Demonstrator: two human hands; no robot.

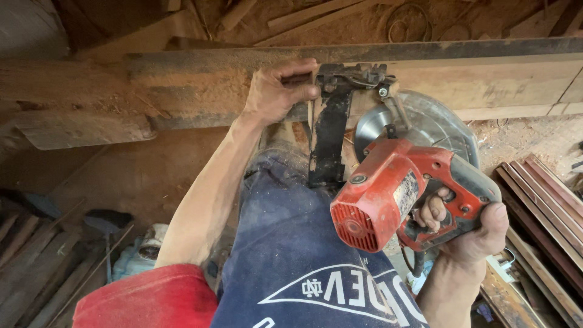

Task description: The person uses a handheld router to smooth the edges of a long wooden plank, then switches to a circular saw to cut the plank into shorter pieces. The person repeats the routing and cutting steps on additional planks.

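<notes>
the right hand is wrapped tight round the handle of a red circular saw, a finger at the trigger, which keeps the tool steady. ahead of that grip the round blade guard and black base plate rest on the long wooden beam. just left of the plate, the left hand pinches a thin wooden strip against the sawdust-covered beam, seemingly as a guide.
</notes>
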